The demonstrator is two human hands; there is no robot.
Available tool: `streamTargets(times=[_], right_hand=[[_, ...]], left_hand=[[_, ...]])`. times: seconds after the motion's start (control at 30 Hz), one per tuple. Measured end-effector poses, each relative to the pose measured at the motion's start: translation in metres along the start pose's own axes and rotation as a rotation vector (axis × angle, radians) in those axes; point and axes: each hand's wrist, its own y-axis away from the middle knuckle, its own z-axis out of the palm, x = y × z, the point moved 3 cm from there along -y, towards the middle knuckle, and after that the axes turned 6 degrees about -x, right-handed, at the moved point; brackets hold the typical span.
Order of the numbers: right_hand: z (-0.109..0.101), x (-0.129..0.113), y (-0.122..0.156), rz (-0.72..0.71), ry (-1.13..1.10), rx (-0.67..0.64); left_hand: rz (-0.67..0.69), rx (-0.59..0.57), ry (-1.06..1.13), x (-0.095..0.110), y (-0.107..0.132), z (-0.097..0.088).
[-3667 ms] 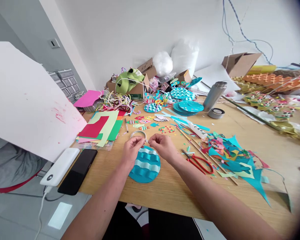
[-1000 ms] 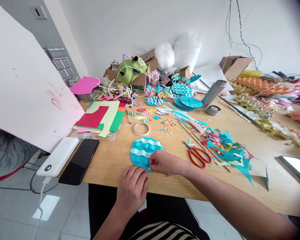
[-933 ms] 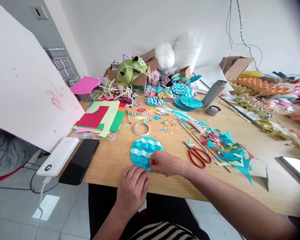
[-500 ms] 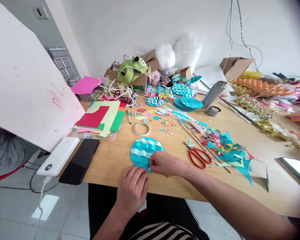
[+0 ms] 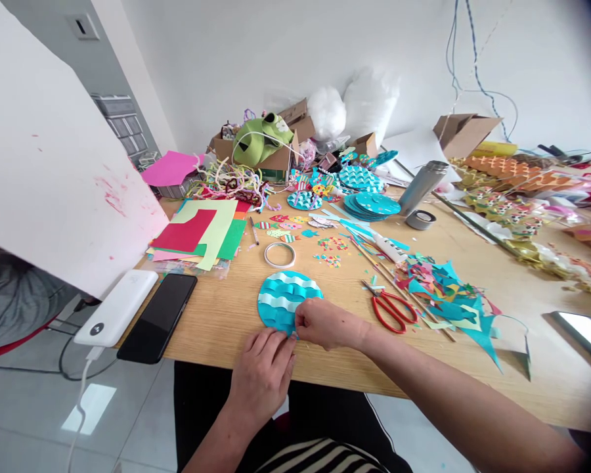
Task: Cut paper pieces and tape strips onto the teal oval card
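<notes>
Right now your left hand (image 5: 263, 371) lies flat, fingers together, apparently steadying the teal wave disc (image 5: 282, 297) at the table's (image 5: 217, 322) near edge, while your right hand (image 5: 326, 323) pinches fingertips at its near rim.

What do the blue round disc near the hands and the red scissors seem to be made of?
Blue disc: probably matte paper or thin card; layered wavy strips with lifted edges. Red scissors: handles look like glossy plastic; the blades seem metal, but they are small here.

Matt paper disc (image 5: 283, 299); smooth wooden table (image 5: 473, 368); glossy phone (image 5: 157, 318).
</notes>
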Motion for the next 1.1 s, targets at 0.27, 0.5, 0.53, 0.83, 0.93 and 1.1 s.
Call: streamTargets(times=[0.27, 0.5, 0.53, 0.83, 0.93, 1.1], right_hand=[[0.004, 0.001, -0.002, 0.002, 0.025, 0.029], [0.002, -0.001, 0.001, 0.001, 0.025, 0.032], [0.002, -0.001, 0.001, 0.002, 0.022, 0.028], [-0.004, -0.008, 0.013, 0.053, -0.186, -0.055], [-0.011, -0.01, 0.021, 0.057, -0.219, -0.003], [-0.018, -0.004, 0.036, 0.025, -0.31, 0.132]], left_hand=[[-0.019, -0.034, 0.003, 0.001, -0.001, 0.001], [-0.027, -0.056, -0.004, 0.002, -0.004, 0.0], [-0.03, -0.056, -0.008, 0.003, -0.004, 0.001], [-0.042, -0.028, -0.052, 0.005, -0.003, 0.005], [-0.034, -0.028, -0.058, 0.005, -0.003, 0.005], [-0.038, -0.058, -0.072, 0.005, -0.003, 0.005]])
